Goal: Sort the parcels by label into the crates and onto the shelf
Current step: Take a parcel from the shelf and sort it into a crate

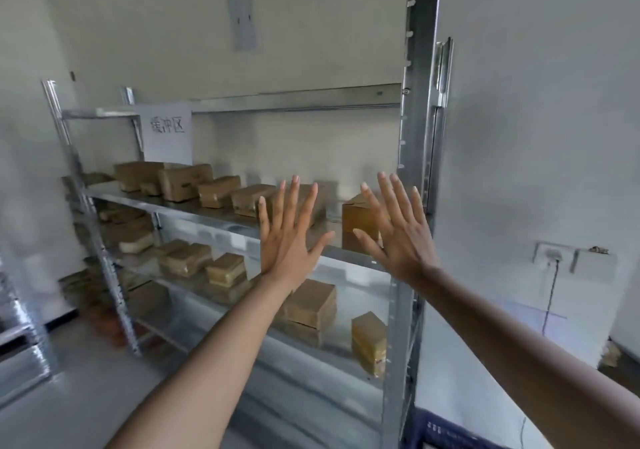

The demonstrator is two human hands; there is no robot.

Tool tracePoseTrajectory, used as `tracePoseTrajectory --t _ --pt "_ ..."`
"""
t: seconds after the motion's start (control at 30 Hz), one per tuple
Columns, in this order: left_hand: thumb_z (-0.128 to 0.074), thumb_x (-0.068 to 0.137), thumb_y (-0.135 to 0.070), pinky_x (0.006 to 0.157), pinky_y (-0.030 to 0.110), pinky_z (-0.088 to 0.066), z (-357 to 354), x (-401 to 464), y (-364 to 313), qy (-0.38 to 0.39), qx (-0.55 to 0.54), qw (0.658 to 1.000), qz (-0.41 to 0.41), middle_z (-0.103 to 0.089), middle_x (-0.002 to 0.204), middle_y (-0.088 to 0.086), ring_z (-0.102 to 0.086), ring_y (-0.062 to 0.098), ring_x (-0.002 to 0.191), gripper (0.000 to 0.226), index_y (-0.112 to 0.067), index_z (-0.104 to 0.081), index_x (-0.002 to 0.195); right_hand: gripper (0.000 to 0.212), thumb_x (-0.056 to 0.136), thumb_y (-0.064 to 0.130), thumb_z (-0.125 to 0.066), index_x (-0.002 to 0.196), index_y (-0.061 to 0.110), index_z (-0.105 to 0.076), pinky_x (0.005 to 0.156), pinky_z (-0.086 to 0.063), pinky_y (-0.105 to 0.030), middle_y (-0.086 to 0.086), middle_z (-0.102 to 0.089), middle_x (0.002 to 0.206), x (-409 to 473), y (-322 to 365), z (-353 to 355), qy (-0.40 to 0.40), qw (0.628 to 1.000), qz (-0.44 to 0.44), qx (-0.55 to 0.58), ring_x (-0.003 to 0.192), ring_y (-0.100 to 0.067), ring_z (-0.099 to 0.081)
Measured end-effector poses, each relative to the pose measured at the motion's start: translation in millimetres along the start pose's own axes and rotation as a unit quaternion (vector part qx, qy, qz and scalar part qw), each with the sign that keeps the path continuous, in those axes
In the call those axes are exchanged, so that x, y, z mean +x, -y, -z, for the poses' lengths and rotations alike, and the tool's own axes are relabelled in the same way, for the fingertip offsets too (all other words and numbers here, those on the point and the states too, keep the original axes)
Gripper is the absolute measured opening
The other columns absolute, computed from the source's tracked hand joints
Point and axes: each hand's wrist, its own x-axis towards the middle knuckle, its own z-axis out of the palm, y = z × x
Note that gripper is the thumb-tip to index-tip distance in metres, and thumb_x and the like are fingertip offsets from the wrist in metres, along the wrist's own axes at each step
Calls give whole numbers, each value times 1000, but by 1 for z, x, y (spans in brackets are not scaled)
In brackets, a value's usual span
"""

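Though near the parcel (pixel 360 221), both hands hold nothing.

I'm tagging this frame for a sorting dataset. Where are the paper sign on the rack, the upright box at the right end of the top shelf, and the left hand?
paper sign (pixel 167 133): head view, middle of the sheet.
upright box (pixel 358 221): head view, its front face.
left hand (pixel 287 240): head view, back of the hand.

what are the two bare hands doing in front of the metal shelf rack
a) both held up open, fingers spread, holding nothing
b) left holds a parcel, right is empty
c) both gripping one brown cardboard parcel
a: the left hand and right hand are raised with straight, spread fingers in front of the grey metal shelf rack, and neither holds a brown cardboard parcel.
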Motion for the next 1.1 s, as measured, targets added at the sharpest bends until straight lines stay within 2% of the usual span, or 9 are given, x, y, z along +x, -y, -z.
tracePoseTrajectory --t 0.1,0.2,0.37,0.43,0.57,0.7,0.8,0.93,1.1 --pt "-30 95 -68 119 59 -3 13 -16 78 -5 11 1000 10 7 165 6 7 26 152 81 -26 0 158 71 99 60 -23 158 24 -9 122 -4 -52 -9 -1 165 27 70 -15 -6 1000 4 11 152 -28 2" --pt "-28 95 -68 119 58 -2 23 -28 146 1 25 999 26 7 165 6 8 26 152 81 -25 -1 158 71 99 60 -26 158 26 -8 122 -6 -53 -9 -1 165 52 131 -31 -5 1000 1 19 152 -29 1" --pt "-29 95 -68 119 59 -4 25 -41 226 18 32 998 46 8 165 6 8 25 152 80 -25 -1 158 70 99 62 -20 158 26 -8 122 -5 -52 -9 -3 165 92 203 -56 2 999 7 40 152 -30 0" --pt "-31 95 -68 119 59 -5 19 -42 250 14 26 998 49 6 165 5 7 24 152 80 -26 -4 158 70 99 61 -24 158 26 -9 122 -8 -54 -9 -5 165 107 224 -70 1 999 15 51 152 -30 -2" --pt "-34 94 -70 120 58 -5 -3 -41 289 14 24 998 56 5 165 3 7 23 152 82 -27 -6 158 69 99 60 -25 158 27 -10 121 -10 -54 -10 -9 165 135 253 -107 0 998 28 59 152 -30 -5" --pt "-30 94 -71 120 58 -5 -34 -34 326 26 44 996 76 7 165 3 6 24 152 81 -27 -4 158 69 99 61 -24 158 27 -12 122 -3 -51 -10 -11 165 164 268 -156 3 997 31 70 152 -29 -5" --pt "-29 94 -70 120 57 -2 -54 -23 357 36 65 993 90 8 165 3 8 24 152 81 -27 -3 158 70 99 60 -27 158 27 -11 122 -6 -53 -9 -9 165 189 276 -193 2 995 34 93 152 -30 -5" --pt "-25 95 -70 120 57 -2 -73 -2 398 36 94 988 120 10 165 3 10 23 152 80 -27 0 158 71 99 62 -25 158 28 -5 121 -9 -55 -9 -5 165 227 287 -237 15 993 42 107 152 -29 -1" --pt "-20 95 -71 120 57 -3 -96 20 446 42 115 980 155 12 165 3 11 23 151 80 -28 5 157 72 97 64 -18 158 28 -5 122 -4 -54 -11 -5 165 273 308 -283 29 991 47 121 152 -30 1"
